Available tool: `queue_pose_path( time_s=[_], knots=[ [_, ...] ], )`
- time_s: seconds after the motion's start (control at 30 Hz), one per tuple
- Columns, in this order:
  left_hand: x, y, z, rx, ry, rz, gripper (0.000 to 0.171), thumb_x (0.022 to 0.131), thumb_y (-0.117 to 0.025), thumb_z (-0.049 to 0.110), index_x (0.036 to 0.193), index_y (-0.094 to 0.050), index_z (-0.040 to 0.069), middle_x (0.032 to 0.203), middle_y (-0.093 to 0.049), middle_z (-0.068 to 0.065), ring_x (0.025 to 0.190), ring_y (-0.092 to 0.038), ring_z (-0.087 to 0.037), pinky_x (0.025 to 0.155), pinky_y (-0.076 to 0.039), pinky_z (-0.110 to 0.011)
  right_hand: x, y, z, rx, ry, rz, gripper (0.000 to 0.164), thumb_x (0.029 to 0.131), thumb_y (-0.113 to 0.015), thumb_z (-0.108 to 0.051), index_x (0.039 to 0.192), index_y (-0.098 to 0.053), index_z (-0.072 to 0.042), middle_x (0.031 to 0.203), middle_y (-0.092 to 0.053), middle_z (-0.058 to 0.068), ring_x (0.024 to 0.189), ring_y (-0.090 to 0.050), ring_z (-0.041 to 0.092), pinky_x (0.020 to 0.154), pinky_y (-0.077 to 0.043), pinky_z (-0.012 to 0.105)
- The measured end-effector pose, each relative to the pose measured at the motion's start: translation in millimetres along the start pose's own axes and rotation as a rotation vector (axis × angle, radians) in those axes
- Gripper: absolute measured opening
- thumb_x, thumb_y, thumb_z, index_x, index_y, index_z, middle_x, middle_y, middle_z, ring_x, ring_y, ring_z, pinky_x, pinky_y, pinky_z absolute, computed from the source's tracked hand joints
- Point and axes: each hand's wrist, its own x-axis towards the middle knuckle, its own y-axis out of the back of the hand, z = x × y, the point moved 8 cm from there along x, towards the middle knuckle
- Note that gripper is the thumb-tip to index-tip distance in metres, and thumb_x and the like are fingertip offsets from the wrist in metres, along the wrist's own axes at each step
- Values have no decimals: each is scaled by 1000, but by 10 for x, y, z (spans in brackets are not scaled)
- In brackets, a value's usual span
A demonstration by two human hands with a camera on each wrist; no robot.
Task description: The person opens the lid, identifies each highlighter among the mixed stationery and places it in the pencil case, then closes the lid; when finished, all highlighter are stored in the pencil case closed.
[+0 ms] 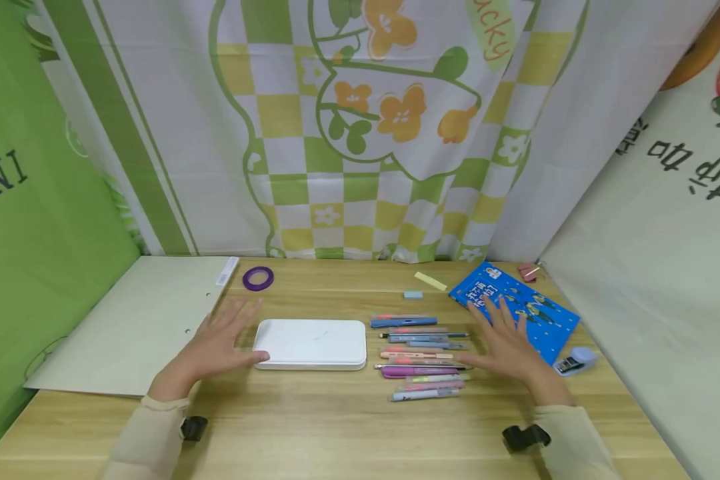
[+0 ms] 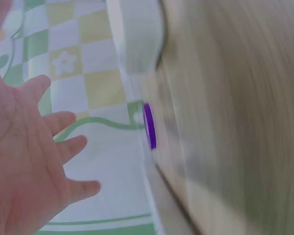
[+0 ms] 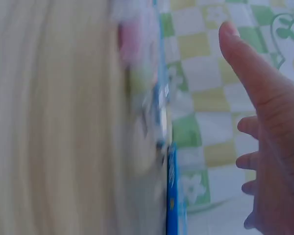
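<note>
Flat pale board (image 1: 135, 320); left hand (image 1: 219, 345), fingers spread; thin purple ring (image 1: 258, 287); smooth white round-cornered case (image 1: 311, 341) by same hand, contact unclear; slim pens (image 1: 417, 355) rowed on woodgrain table (image 1: 336, 427); right hand (image 1: 507, 347), fingers apart, partly hiding blue booklet (image 1: 546, 328).

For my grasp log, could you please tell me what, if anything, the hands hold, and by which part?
Nothing: the left hand and right hand are both empty.

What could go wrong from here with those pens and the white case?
The right hand is spread beside the row of pens; a careless sweep could scatter or roll them. The left hand has its thumb close to the white case and might nudge it. That case looks closed, so pens pushed its way may only bump its side.
</note>
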Motion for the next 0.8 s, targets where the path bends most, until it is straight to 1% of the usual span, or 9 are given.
queue_pose_path(
  time_s=[0.07, 0.17, 0.3, 0.4, 0.5, 0.57, 0.63, 0.7, 0.8],
  knots=[
    [11, -12, 7, -130, -18, -8, 92, 82, -63, 55, 153, -18, 16, 156, -12, -20, 139, -8, -48, 103, -9, -72, 44, 40, -126, 34, 55, 44, 102, 74, -70, -59, 151, -23, -12, 154, -9, 25, 139, 3, 50, 100, 7, 75],
    [13, -37, 29, -309, -48, -24, 87, 86, -65, 42, 152, -18, 11, 154, -14, -24, 137, -11, -50, 100, -14, -74, 112, 75, -390, 88, 153, 92, 95, 73, -73, -54, 148, -31, -12, 153, -18, 23, 139, -7, 48, 102, 3, 73],
    [-5, -118, 40, -560, -26, -83, 84, 88, -64, 31, 152, -14, 11, 155, -10, -24, 137, -9, -51, 99, -16, -74, 187, 67, -846, 179, 328, 121, 82, 76, -75, -43, 142, -41, -11, 149, -30, 18, 138, -18, 42, 106, -8, 69],
    [17, -194, 51, -709, -4, -120, 83, 89, -63, 27, 152, -13, 10, 156, -8, -22, 138, -8, -51, 102, -16, -72, 240, -14, -1189, 250, 451, 103, 72, 78, -76, -33, 140, -45, -13, 145, -37, 16, 136, -27, 38, 106, -20, 64],
    [44, -252, 60, -754, -11, -142, 82, 88, -65, 25, 151, -16, 6, 155, -10, -23, 136, -10, -52, 104, -17, -69, 294, -170, -1515, 293, 538, 28, 67, 80, -75, -27, 139, -47, -13, 144, -39, 15, 134, -31, 36, 105, -27, 61],
    [59, -292, 44, -752, -4, -156, 83, 87, -67, 25, 151, -18, 6, 155, -10, -23, 137, -9, -51, 105, -17, -67, 330, -298, -1711, 295, 584, -38, 63, 83, -73, -25, 139, -47, -11, 145, -38, 16, 134, -32, 33, 106, -27, 60],
    [72, -332, 21, -735, 4, -172, 84, 85, -69, 26, 151, -19, 7, 155, -10, -23, 138, -8, -50, 106, -15, -66, 363, -415, -1879, 274, 624, -89, 60, 85, -71, -26, 138, -47, -11, 146, -36, 17, 135, -31, 31, 107, -25, 59],
    [89, -359, 9, -725, 5, -184, 86, 84, -71, 27, 150, -21, 7, 155, -9, -23, 139, -5, -48, 108, -13, -63, 401, -508, -2007, 247, 641, -129, 58, 87, -68, -29, 139, -47, -13, 147, -34, 16, 137, -29, 30, 109, -21, 59],
    [107, -399, -6, -682, -13, -182, 87, 81, -73, 27, 149, -24, 5, 154, -8, -25, 139, -5, -49, 108, -11, -63, 462, -611, -2147, 201, 655, -162, 58, 89, -65, -33, 140, -45, -17, 149, -32, 15, 139, -26, 29, 110, -22, 56]
  ],
)
